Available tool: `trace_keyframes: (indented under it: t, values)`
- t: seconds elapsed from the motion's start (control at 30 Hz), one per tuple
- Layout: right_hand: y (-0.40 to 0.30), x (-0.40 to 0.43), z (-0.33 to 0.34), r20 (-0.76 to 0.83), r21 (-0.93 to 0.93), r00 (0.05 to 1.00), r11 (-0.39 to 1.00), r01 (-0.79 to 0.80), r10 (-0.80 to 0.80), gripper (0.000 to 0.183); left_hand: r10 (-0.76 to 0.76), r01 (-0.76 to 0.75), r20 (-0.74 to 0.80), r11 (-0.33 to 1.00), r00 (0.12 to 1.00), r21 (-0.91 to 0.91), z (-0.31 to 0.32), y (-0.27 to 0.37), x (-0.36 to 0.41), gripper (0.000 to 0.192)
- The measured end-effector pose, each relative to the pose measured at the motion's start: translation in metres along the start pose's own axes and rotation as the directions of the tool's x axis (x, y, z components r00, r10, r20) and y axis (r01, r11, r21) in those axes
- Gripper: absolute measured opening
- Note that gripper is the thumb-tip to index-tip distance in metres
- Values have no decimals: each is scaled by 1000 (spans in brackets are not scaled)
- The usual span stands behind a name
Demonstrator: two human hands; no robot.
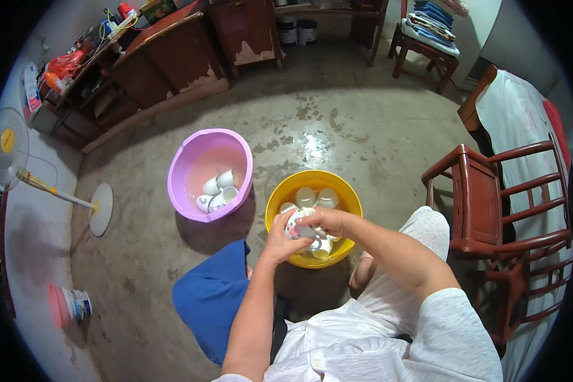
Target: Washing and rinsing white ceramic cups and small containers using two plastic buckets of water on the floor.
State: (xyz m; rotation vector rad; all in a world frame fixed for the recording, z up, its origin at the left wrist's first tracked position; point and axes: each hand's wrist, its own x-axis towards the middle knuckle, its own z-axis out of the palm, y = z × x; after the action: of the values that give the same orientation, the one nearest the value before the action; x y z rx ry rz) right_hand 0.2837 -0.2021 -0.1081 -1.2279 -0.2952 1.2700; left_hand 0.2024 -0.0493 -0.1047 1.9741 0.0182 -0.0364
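My left hand [281, 241] holds a white cup with a printed flower pattern [294, 229] above the yellow plastic basin [276, 193]. At the cup's top right, my right hand [328, 220] grips a pale cloth [307, 213] against it. Several white cups [328, 197] lie in the yellow basin under and around my hands. To the left, a purple plastic basin [177, 177] holds water and several white cups [211, 186] bunched at its near right side. Parts of the cup and cloth are covered by my fingers.
A blue cloth [215, 298] covers my left knee. A red wooden chair [477, 205] stands at the right. On the left are a standing fan [101, 210] and a pink bucket [58, 304] by the wall. Wooden cabinets [157, 62] line the back; wet patches [310, 112] mark the concrete floor.
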Motion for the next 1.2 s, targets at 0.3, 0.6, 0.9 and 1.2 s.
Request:
trace_keyframes:
  t: [0.3,0.6,0.9,1.2]
  values:
    - [-26,-22,39,-216,486,976,870,82,29,43,-96,-72,-277,838,956,-540,13,9,-3,40]
    - [-31,-33,29,283,-959,950,-53,278,-135,43,-347,400,270,388,898,-830,-6,-8,-4,38]
    - [-23,-33,19,-68,-113,995,992,62,-70,29,-254,57,-110,573,961,-818,13,15,-3,49]
    - [-21,-26,27,196,-962,968,160,220,-154,41,-570,454,173,399,803,-797,-4,5,6,35]
